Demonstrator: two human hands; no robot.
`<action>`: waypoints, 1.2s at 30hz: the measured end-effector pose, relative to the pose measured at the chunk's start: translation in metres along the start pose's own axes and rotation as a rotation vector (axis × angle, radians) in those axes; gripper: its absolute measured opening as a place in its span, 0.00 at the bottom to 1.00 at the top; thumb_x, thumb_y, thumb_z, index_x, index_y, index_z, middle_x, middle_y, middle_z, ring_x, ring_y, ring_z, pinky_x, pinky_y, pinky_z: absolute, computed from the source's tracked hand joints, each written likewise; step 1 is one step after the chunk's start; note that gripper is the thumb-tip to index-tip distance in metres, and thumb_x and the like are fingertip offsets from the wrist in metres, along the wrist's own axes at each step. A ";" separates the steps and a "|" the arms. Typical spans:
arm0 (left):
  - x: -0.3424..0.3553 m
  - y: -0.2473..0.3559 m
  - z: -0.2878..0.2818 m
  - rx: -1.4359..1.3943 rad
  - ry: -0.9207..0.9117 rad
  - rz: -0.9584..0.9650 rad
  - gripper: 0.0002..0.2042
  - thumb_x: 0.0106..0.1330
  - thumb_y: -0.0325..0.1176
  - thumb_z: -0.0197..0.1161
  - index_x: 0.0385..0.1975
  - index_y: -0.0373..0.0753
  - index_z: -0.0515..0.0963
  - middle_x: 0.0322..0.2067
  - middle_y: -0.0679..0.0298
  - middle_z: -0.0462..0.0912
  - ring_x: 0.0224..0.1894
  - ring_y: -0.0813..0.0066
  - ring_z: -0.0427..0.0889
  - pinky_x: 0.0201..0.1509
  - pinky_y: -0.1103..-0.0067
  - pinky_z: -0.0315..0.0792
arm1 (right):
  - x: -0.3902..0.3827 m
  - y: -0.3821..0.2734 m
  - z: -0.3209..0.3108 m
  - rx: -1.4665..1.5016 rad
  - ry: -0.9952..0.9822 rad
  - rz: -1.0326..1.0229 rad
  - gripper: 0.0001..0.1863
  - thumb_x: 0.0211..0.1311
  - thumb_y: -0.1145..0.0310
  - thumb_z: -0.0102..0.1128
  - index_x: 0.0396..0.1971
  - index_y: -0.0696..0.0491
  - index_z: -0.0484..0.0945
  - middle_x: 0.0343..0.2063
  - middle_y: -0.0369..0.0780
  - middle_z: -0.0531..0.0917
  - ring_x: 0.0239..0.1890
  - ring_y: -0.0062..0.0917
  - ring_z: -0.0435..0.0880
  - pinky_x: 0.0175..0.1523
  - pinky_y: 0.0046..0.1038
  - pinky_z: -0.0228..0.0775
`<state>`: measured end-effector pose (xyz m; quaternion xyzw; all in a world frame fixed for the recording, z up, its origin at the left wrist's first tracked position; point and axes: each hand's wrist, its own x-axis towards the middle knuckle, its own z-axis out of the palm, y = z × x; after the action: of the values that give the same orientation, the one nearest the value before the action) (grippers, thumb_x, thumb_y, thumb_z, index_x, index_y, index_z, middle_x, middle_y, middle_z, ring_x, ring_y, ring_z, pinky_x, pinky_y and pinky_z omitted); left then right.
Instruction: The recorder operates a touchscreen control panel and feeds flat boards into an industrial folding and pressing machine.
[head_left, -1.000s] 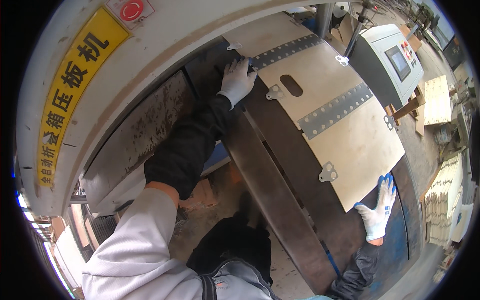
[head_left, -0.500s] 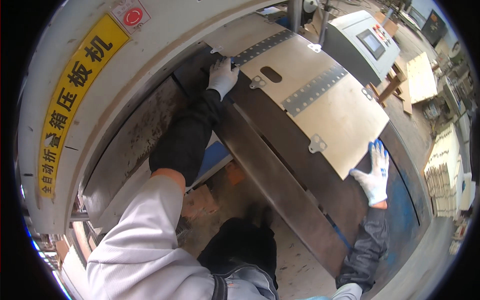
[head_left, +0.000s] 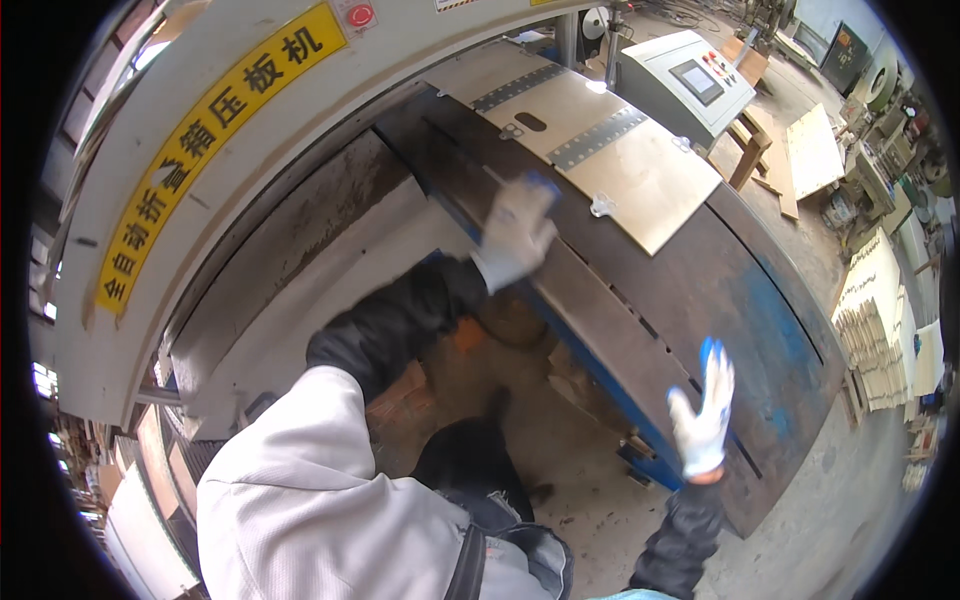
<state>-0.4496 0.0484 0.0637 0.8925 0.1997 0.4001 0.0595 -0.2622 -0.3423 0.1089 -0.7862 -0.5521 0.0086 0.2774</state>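
A pale plywood panel (head_left: pixel 655 185) lies flat on the dark metal bed (head_left: pixel 690 300) of a press. Two perforated grey metal strips (head_left: pixel 600 138) cross it, and small metal tabs (head_left: pixel 602 206) stick out along its edges. An oval slot is cut through the panel. My left hand (head_left: pixel 515 235), in a white glove with blue fingertips, is blurred above the bed's near edge, fingers stretched out, off the panel. Over the bed's near right part, my right hand (head_left: pixel 703 415), gloved alike, has its fingers spread and holds nothing.
The press's cream upper body (head_left: pixel 80 330) with a yellow label arches over the left side. Behind the panel stands a grey control box (head_left: pixel 680 85) with a screen. Stacked boards (head_left: pixel 870 320) stand at the right. A gap with the floor below lies before the bed.
Both hands have come off the panel. My left hand has moved right and nearer from the panel's left edge; my right hand has drawn back from its near right corner.
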 end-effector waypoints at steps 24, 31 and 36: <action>-0.105 0.324 0.063 -0.095 -0.021 0.240 0.19 0.64 0.30 0.66 0.56 0.37 0.78 0.57 0.50 0.82 0.63 0.45 0.79 0.72 0.51 0.67 | -0.538 -0.008 -0.020 0.216 0.158 0.942 0.32 0.70 0.63 0.68 0.69 0.61 0.71 0.57 0.51 0.84 0.59 0.45 0.83 0.68 0.42 0.71; -0.115 0.311 0.082 0.029 -0.080 0.223 0.18 0.69 0.29 0.59 0.58 0.38 0.81 0.61 0.56 0.83 0.65 0.51 0.79 0.74 0.58 0.66 | -0.605 -0.022 0.003 0.507 0.434 1.499 0.27 0.75 0.66 0.61 0.70 0.60 0.72 0.54 0.45 0.87 0.55 0.29 0.86 0.65 0.31 0.74; -0.118 0.303 0.083 0.079 -0.141 0.172 0.17 0.75 0.28 0.51 0.59 0.36 0.80 0.63 0.54 0.81 0.68 0.51 0.76 0.78 0.58 0.61 | -0.584 0.074 -0.011 0.619 0.367 1.350 0.27 0.76 0.64 0.60 0.70 0.60 0.72 0.52 0.45 0.88 0.54 0.25 0.86 0.62 0.30 0.75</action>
<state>-0.3661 -0.2714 0.0070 0.9339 0.1333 0.3318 0.0033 -0.4230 -0.8739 -0.0857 -0.8283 0.1308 0.1998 0.5069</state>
